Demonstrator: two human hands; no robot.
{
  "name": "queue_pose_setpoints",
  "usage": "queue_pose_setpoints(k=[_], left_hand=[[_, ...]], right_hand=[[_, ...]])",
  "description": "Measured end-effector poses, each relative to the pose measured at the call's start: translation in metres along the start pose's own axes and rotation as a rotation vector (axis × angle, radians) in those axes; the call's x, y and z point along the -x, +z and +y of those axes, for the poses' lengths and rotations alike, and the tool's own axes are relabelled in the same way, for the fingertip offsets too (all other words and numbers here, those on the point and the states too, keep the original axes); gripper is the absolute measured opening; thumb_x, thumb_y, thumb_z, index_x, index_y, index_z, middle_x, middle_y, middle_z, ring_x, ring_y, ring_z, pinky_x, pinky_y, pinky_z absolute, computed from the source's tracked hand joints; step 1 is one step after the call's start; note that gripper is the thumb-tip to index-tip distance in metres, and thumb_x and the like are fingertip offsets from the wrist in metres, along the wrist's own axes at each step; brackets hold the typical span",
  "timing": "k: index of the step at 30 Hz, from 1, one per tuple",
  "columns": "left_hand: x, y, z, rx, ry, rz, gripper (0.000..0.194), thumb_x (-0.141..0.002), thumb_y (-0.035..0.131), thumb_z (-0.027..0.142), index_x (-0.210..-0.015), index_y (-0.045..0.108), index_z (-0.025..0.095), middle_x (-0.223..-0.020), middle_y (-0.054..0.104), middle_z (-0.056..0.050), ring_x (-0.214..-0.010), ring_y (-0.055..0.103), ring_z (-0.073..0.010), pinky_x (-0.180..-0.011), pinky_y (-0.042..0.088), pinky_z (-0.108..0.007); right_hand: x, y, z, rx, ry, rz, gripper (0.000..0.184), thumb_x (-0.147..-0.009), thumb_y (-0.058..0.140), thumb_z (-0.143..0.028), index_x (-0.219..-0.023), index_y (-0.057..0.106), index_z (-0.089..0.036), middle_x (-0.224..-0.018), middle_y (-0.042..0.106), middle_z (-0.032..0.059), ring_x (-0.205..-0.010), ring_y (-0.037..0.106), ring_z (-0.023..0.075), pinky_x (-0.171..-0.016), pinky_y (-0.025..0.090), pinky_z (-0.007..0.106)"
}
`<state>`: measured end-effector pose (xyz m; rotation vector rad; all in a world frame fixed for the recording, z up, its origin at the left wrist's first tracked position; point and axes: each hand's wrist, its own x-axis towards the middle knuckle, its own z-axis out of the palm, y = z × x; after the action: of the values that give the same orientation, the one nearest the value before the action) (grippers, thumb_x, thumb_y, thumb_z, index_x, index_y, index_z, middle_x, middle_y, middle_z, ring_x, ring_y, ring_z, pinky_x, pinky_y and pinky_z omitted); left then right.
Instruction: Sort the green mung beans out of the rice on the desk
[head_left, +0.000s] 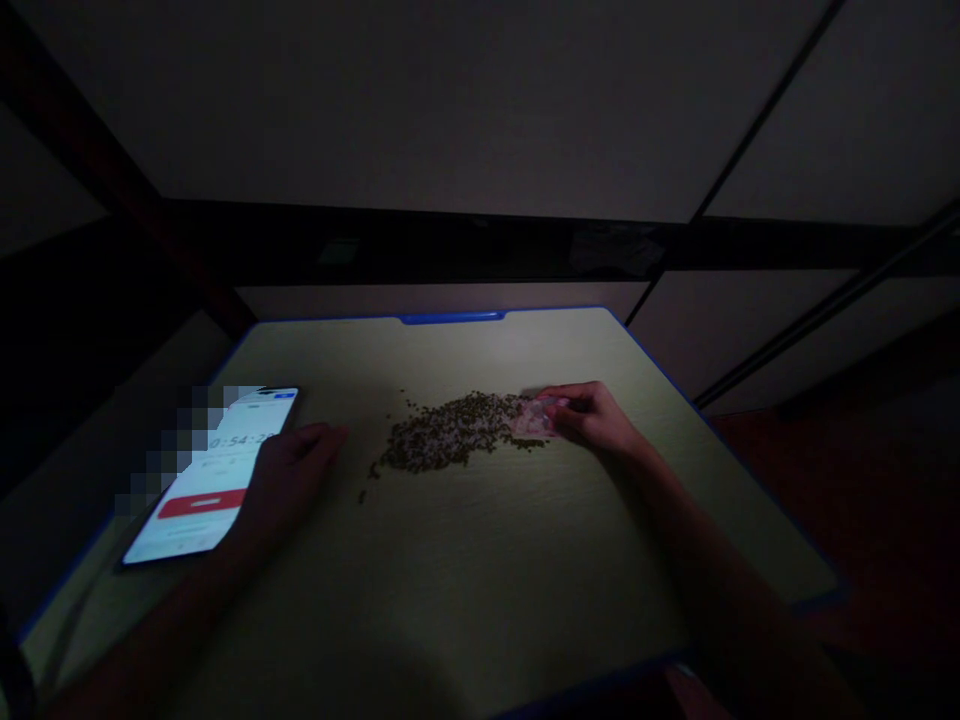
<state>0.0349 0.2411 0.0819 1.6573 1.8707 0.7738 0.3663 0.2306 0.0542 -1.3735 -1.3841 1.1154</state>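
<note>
A heap of small dark grains (pixel 450 432) lies spread on the pale tabletop (pixel 480 580) in dim light. My right hand (pixel 592 412) rests at the heap's right edge, fingers curled on a small pinkish piece (pixel 534 420), perhaps a card or wrapper, that touches the grains. My left hand (pixel 289 470) lies flat on the table left of the heap, fingers stretched toward it, beside a lit phone (pixel 214 478).
The phone's screen shows a timer and a red bar. The small table has a blue rim (pixel 453 317) and is surrounded by dark floor and a pale wall with dark rails behind.
</note>
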Motion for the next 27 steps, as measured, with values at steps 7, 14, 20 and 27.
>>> queue_pose_setpoints(k=[7,14,20,27], left_hand=[[0.0,0.0,-0.001,0.021,0.004,-0.002,0.035,-0.063,0.042,0.053,-0.051,0.045,0.02,-0.049,0.044,0.004,-0.052,0.041,-0.0124,-0.053,0.032,-0.025],[0.001,-0.001,-0.001,0.002,-0.003,-0.014,0.034,-0.067,0.044,0.05,-0.052,0.047,0.02,-0.048,0.042,0.005,-0.052,0.04,-0.0119,-0.053,0.032,-0.025],[0.0,-0.001,-0.005,0.027,0.004,-0.014,0.034,-0.068,0.045,0.049,-0.052,0.047,0.02,-0.05,0.043,0.004,-0.054,0.041,-0.0125,-0.054,0.032,-0.025],[0.002,0.0,0.001,0.033,0.0,0.0,0.033,-0.068,0.045,0.046,-0.049,0.043,0.019,-0.048,0.04,0.005,-0.053,0.039,-0.0113,-0.053,0.03,-0.024]], right_hand=[[0.0,0.0,-0.006,0.007,-0.001,-0.036,0.039,-0.06,0.069,-0.033,-0.088,0.072,-0.006,-0.052,0.055,0.0006,-0.044,0.04,0.008,-0.042,0.028,0.022],[0.001,0.004,-0.003,0.0,-0.005,-0.056,0.037,-0.061,0.068,-0.032,-0.088,0.072,-0.007,-0.058,0.059,0.0026,-0.05,0.045,0.0096,-0.043,0.031,0.021],[0.002,0.001,-0.002,0.004,-0.001,-0.087,0.034,-0.063,0.067,-0.029,-0.089,0.072,-0.008,-0.055,0.057,0.0007,-0.047,0.041,0.0079,-0.041,0.028,0.021],[0.001,-0.006,0.005,0.02,0.006,0.001,0.037,-0.065,0.066,-0.034,-0.092,0.071,-0.009,-0.056,0.059,0.0021,-0.045,0.044,0.0091,-0.043,0.032,0.023]])
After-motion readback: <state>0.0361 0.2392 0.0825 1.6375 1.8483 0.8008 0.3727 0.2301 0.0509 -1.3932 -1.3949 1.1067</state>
